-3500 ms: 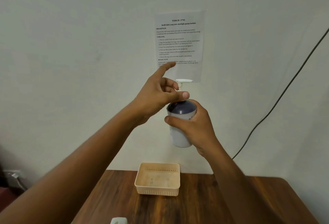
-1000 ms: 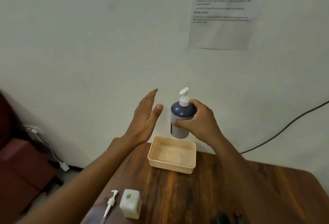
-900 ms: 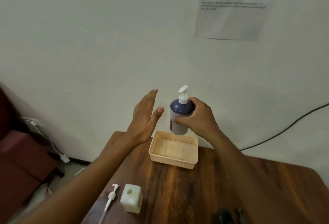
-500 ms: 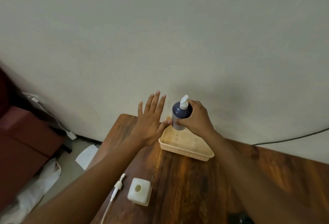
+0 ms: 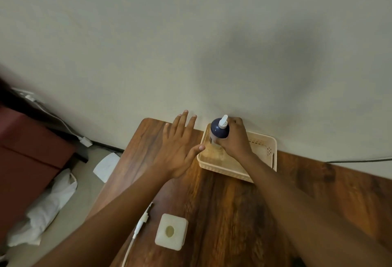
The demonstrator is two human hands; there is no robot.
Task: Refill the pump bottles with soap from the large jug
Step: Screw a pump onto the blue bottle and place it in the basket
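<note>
Right hand [image 5: 234, 139] grips the pump bottle [image 5: 219, 132], left hand [image 5: 180, 150] spread flat beside it.
Bottle stands upright in the beige basket's [image 5: 269, 154] left end, against the wall; a square open bottle [image 5: 171, 231] and loose pump [image 5: 141, 222] lie nearer on the wooden table [image 5: 222, 203].
</note>
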